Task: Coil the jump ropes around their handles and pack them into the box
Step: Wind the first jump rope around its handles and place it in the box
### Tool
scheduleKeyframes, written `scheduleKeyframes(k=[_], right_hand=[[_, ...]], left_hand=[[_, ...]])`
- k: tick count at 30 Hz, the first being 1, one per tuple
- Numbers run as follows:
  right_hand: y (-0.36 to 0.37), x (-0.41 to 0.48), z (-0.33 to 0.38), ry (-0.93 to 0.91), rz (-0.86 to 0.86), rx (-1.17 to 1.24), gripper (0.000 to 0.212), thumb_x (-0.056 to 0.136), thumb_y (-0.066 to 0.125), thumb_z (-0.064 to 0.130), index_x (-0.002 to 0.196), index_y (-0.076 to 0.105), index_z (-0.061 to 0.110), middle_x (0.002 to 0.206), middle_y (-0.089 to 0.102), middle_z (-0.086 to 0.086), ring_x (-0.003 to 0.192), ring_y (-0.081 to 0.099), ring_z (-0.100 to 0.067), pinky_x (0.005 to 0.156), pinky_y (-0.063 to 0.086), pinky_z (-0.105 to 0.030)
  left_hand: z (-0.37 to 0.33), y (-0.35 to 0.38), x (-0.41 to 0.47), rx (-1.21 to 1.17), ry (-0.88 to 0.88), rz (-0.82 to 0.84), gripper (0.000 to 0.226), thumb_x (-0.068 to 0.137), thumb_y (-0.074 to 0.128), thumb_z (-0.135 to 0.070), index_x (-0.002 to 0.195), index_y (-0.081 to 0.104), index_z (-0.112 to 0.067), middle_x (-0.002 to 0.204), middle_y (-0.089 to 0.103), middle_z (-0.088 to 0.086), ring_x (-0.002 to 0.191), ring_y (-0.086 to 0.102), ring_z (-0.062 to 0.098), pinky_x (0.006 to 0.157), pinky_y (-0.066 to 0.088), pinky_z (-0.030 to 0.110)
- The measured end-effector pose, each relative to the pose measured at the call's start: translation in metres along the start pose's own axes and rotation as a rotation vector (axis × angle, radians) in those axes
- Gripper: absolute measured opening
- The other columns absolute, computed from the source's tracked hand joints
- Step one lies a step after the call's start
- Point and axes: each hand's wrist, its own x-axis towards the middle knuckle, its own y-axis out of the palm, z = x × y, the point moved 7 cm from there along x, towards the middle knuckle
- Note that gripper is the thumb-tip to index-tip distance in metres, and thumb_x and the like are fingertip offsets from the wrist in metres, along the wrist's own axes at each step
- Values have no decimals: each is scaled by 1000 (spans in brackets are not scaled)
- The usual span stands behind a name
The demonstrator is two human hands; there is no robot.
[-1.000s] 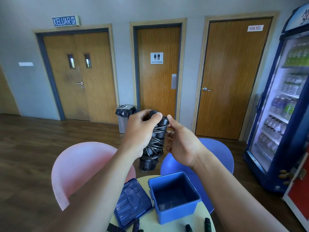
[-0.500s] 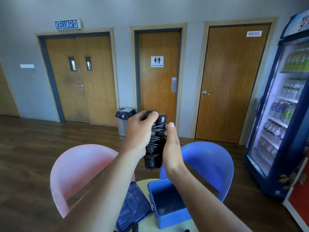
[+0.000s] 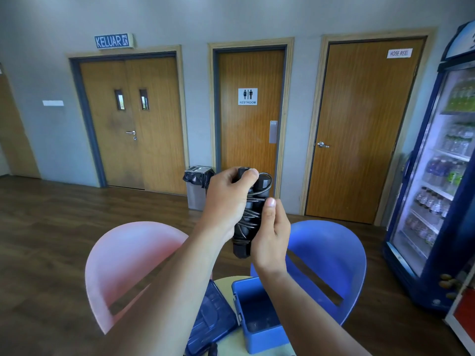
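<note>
A black jump rope [image 3: 248, 222], its cord wound round the two handles held side by side, stands upright in the air above the table. My left hand [image 3: 227, 201] grips the bundle from the left, thumb over the top of one handle. My right hand [image 3: 271, 232] holds the lower right side, thumb lying along the coils. Below them an open blue box [image 3: 259, 330] sits on the round table [image 3: 226, 281], and its dark blue lid [image 3: 210, 322] lies to the left of it.
A pink chair [image 3: 128, 263] and a blue chair [image 3: 329, 255] stand behind the table. A dark handle end [image 3: 212, 350] shows at the bottom edge. A drinks fridge [image 3: 442, 176] is at the right, a lined bin [image 3: 196, 186] by the doors.
My right hand has moved from open beside the bundle to closing round its lower right side. The view has tilted up, so less of the table and box shows.
</note>
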Motion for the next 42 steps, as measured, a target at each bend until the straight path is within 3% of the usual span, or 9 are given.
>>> scheduleKeyframes(k=[5,9,16,22,26,28,31,36,42], right_hand=[[-4,1,4,-52,-6,-1,34,100,34,47,69,39,33,65,44,14,65,35,-12,60,34,-32],[-7,2,5,-96,-9,-10,37,99,36,47,72,39,22,67,42,12,66,36,-15,58,34,-38],[-9,4,8,-143,37,-59,48,97,39,53,72,37,13,68,41,-13,64,36,-28,57,35,-50],[-4,10,14,-74,119,36,31,95,46,50,73,50,28,68,52,13,67,46,-11,63,40,-32],[-4,19,21,-71,160,64,36,93,46,51,87,59,18,78,61,12,76,55,-9,73,45,-28],[-4,20,21,-40,178,73,40,93,45,52,91,60,15,81,63,9,79,57,-9,76,46,-28],[-2,17,17,66,233,109,44,91,44,56,90,60,15,83,62,0,81,56,-14,77,46,-38],[4,15,20,229,294,151,69,84,47,70,108,60,7,108,64,-24,100,63,-37,94,47,-60],[7,14,10,477,277,353,52,86,49,50,106,64,4,91,65,-13,83,61,-27,74,47,-41]], left_hand=[[-6,7,0,-11,-98,110,19,91,65,-23,76,69,-13,76,64,5,75,62,23,75,51,38],[-6,11,3,-38,-215,193,12,89,66,-21,81,71,-14,75,64,6,75,63,25,76,51,39],[4,11,3,-90,-345,283,31,91,56,-13,61,54,-15,59,51,0,49,51,15,48,43,21],[6,6,1,-179,-308,317,21,96,59,-16,75,57,-15,69,59,1,66,57,18,64,47,30],[4,1,-5,-293,-228,328,18,97,63,-27,100,60,-11,102,65,14,100,65,32,97,50,49],[2,2,-7,-275,-203,329,20,97,61,-31,100,59,-10,104,65,15,102,65,32,99,49,50],[-1,4,-9,-225,-177,334,16,101,56,-26,91,59,-15,87,67,4,86,65,22,81,51,37],[-5,7,-9,-213,-140,317,14,101,55,-19,89,60,-14,80,65,0,76,64,17,76,50,33],[3,10,-13,-234,-131,148,20,98,53,-30,85,62,-18,83,69,3,80,66,23,84,49,42]])
